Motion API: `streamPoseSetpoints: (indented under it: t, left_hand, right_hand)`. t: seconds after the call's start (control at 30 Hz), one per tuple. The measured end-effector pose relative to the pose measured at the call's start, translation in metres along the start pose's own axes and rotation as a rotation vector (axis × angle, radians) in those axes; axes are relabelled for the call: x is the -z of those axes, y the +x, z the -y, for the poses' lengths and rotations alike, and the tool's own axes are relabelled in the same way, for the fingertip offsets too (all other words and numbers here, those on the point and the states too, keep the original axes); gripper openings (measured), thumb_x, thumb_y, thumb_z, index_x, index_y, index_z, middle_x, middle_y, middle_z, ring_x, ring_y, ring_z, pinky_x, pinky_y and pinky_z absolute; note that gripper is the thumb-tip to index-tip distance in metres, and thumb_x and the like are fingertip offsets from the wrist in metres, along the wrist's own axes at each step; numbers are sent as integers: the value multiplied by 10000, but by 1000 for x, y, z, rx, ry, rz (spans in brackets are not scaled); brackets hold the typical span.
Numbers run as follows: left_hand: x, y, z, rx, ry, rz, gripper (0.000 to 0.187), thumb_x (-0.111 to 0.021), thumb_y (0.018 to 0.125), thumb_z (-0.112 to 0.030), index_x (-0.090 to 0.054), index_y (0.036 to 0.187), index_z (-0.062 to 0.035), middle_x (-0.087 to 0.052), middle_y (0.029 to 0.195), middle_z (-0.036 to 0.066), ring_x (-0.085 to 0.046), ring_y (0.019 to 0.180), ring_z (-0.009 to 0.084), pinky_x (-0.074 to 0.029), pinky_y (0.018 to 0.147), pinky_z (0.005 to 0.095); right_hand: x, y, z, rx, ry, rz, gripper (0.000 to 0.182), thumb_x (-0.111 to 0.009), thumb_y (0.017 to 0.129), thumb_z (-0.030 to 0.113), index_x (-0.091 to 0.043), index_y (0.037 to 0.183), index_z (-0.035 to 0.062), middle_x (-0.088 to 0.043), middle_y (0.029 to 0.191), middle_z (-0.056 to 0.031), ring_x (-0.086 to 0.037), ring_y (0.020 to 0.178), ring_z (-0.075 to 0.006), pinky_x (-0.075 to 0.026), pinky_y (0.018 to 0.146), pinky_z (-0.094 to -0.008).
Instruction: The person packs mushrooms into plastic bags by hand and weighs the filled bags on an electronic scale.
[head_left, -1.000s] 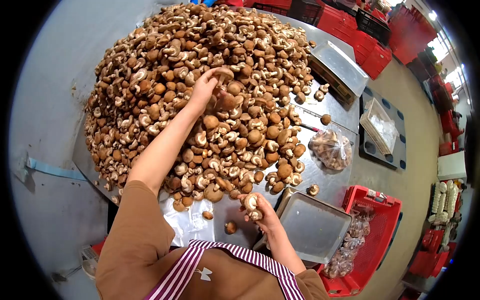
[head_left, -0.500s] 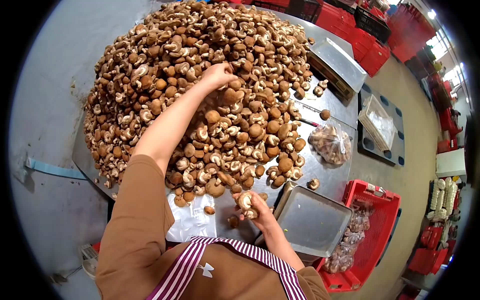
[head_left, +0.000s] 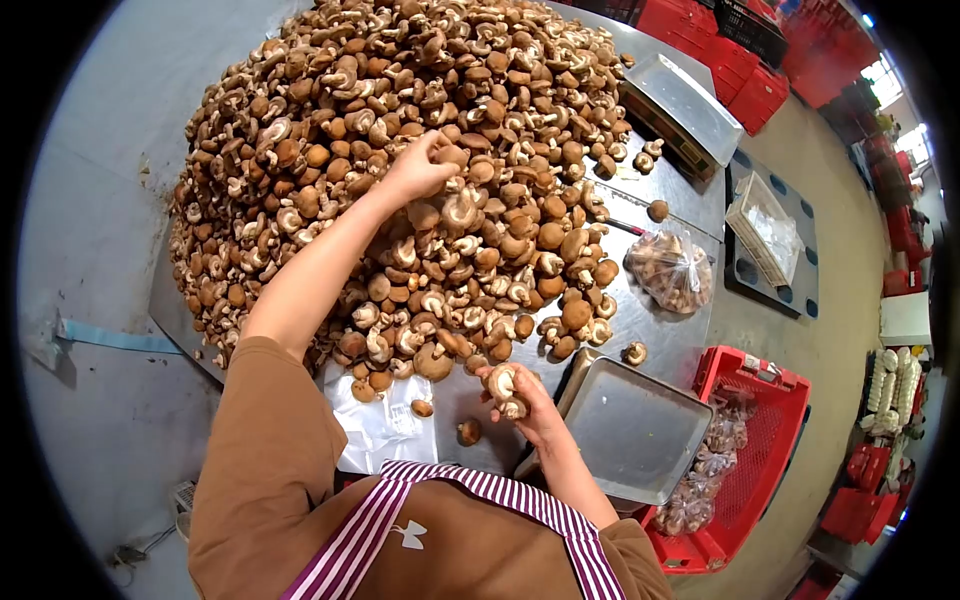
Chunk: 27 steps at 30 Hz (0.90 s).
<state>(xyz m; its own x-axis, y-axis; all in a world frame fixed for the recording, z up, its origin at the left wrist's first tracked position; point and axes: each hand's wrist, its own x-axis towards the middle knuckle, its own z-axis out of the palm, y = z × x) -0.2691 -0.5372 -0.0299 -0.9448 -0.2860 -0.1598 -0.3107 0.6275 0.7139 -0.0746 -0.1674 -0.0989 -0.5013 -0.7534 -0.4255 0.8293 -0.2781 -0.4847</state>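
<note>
A large heap of shiitake mushrooms (head_left: 300,150) with brown caps and pale stems covers much of the metal table. My left hand (head_left: 418,170) reaches into the middle of it, thumb and fingers closed around a brown-capped shiitake mushroom (head_left: 452,156). Low over the near edge of the heap, my right hand (head_left: 537,408) is closed on a couple of shiitake mushrooms (head_left: 503,388), their pale undersides showing. Left of that hand, a loose mushroom (head_left: 468,432) lies on the table, and another sits on white plastic bags (head_left: 385,430).
Beside my right forearm is a scale with a metal pan (head_left: 640,430). A tied bag of mushrooms (head_left: 670,272) lies beyond it. The red crate (head_left: 755,480) at right contains several filled bags. A second scale (head_left: 685,105) stands at the table's far right.
My left hand has shifted slightly left and its fingers now surround a mushroom cap. My right hand, still holding its mushrooms, has risen slightly. The whole view has shifted a little.
</note>
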Motion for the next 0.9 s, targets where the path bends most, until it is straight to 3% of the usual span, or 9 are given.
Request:
streamPoseSetpoints:
  t: [0.03,0.17,0.27,0.33,0.37,0.5,0.63,0.7,0.9]
  left_hand:
    - [-1,-4,4,-97,-434,17,492,-681,840,-195,-558,1295,-55,-666,1131,113,-642,1038,174,-528,870,326]
    - [11,10,9,54,-666,135,384,-611,896,-123,-580,1275,-71,-669,1124,113,-648,993,155,-526,836,287]
    - [4,28,-1,144,-512,208,375,-688,882,-218,-613,1212,-58,-663,1083,76,-649,953,129,-537,767,290]
    - [-10,40,-11,10,73,142,423,-735,861,-340,-642,1181,-80,-674,1043,78,-658,928,164,-523,769,308]
    - [-17,39,-20,-124,446,23,445,-750,815,-456,-691,1092,-112,-692,1016,84,-672,955,248,-531,812,404]
    - [-57,48,-28,-192,957,82,311,-676,843,-227,-723,1141,-151,-613,1221,117,-665,1064,288,-555,862,408]
    - [-61,60,-30,-177,1034,113,298,-645,870,-200,-720,1153,-145,-589,1287,125,-648,1114,278,-545,899,376]
    - [-55,61,-29,-136,940,125,431,-784,783,-293,-697,1180,-149,-579,1267,145,-622,1119,327,-518,946,419]
    - [-49,54,-27,5,803,33,488,-704,813,-484,-708,1218,-211,-604,1263,111,-610,1146,269,-505,969,391]
  right_hand:
    - [0,1,0,-4,-2,13,522,-638,939,453,-511,1238,43,-608,1279,-176,-663,957,-258,-595,628,-314]
    - [-4,1,-3,-9,17,20,510,-645,938,442,-516,1233,46,-607,1278,-179,-667,944,-258,-596,622,-312]
    - [-2,2,-6,-13,36,45,481,-614,967,411,-515,1259,43,-606,1294,-157,-666,978,-234,-597,643,-316]
    - [-2,1,-5,-18,40,33,480,-614,967,412,-515,1260,44,-606,1295,-157,-666,979,-235,-596,645,-317]
    - [-2,1,-5,-26,43,25,479,-614,968,412,-515,1260,46,-606,1295,-156,-666,980,-236,-595,646,-317]
    - [-2,1,-3,-23,32,0,536,-649,936,454,-504,1248,43,-609,1281,-168,-662,972,-257,-595,624,-316]
    - [0,-2,-2,-9,30,-11,538,-640,943,452,-496,1261,43,-606,1289,-170,-662,971,-259,-594,628,-316]
    - [-1,-3,-1,-2,26,-3,534,-637,945,451,-495,1262,45,-605,1292,-172,-662,972,-260,-594,630,-318]
    - [-2,-17,1,34,24,10,513,-622,954,448,-487,1257,57,-601,1298,-177,-658,972,-268,-590,640,-327]
